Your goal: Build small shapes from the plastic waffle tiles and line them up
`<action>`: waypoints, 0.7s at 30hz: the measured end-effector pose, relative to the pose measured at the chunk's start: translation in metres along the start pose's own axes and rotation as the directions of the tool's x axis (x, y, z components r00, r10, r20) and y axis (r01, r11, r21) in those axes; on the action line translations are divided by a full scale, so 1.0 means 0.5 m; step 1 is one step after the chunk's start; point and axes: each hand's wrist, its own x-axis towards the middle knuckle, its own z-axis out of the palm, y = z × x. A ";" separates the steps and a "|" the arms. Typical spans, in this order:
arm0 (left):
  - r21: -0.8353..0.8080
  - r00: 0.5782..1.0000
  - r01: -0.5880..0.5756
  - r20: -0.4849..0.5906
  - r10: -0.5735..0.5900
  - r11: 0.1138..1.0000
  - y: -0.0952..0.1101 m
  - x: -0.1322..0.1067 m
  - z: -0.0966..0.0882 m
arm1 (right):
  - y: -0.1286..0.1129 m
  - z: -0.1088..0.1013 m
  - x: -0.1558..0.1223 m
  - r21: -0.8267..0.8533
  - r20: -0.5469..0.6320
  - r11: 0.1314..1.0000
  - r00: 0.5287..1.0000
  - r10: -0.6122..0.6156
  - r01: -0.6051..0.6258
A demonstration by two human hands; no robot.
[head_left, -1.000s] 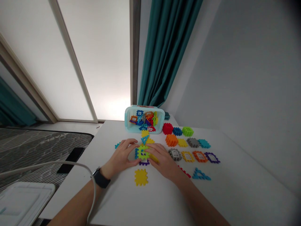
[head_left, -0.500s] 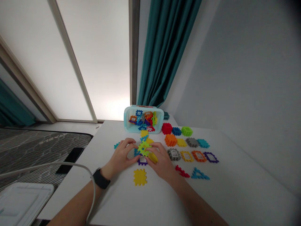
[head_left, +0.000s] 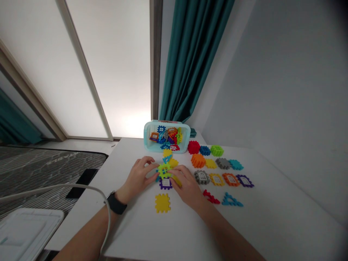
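A lime-green window-shaped interlocking piece (head_left: 164,170) lies between my hands, tilted less than flat pieces nearby. My left hand (head_left: 139,177) has its thumb and forefinger curved at the piece's left edge. From the other side, my right hand (head_left: 185,183) pinches its right edge. Just below is a purple framed piece (head_left: 165,183) with a white centre. Nearer to me lies a yellow square piece (head_left: 162,203). Beyond the lime-green piece are a blue triangular piece (head_left: 167,158) and a yellow piece (head_left: 167,152). My right fingers partly cover another yellow piece.
A pale blue bin (head_left: 146,143) of mixed pieces stands at the back. Rows of sorted pieces, among them an orange stack (head_left: 198,161), a grey framed stack (head_left: 201,177) and a blue triangle stack (head_left: 231,200), lie on the right. A white cable (head_left: 81,186) crosses my left forearm.
The lime-green piece has shifted slightly left and turned to face more squarely. My left fingers have drawn back a little. The purple piece is less covered.
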 end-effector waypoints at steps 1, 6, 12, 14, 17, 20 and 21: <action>0.000 1.000 -0.007 0.009 0.007 1.000 -0.002 0.000 -0.004 | 0.001 -0.002 0.001 -0.002 0.003 1.000 1.000 -0.011 0.011; -0.036 0.997 -0.039 0.066 0.041 0.999 -0.008 -0.001 -0.012 | 0.004 -0.012 0.005 -0.003 0.077 0.998 0.995 -0.069 0.069; -0.048 0.994 -0.045 0.101 0.049 0.998 -0.008 -0.002 -0.007 | 0.002 -0.017 0.009 0.019 0.124 0.996 0.988 -0.093 0.091; -0.050 0.994 -0.036 0.101 0.041 0.998 -0.004 -0.001 -0.008 | 0.001 -0.018 0.009 0.025 0.112 0.996 0.990 -0.086 0.084; -0.066 0.993 -0.028 0.110 0.035 0.997 0.005 0.002 -0.011 | -0.001 -0.019 0.009 0.041 0.107 0.998 0.993 -0.058 0.054; -0.061 0.991 -0.032 0.131 0.039 0.998 0.012 0.004 -0.013 | -0.003 -0.017 0.008 0.052 0.094 0.998 0.995 -0.030 0.025; -0.048 0.990 -0.032 0.137 0.039 0.998 0.013 0.005 -0.013 | -0.003 -0.016 0.008 0.054 0.090 0.998 0.996 -0.028 0.023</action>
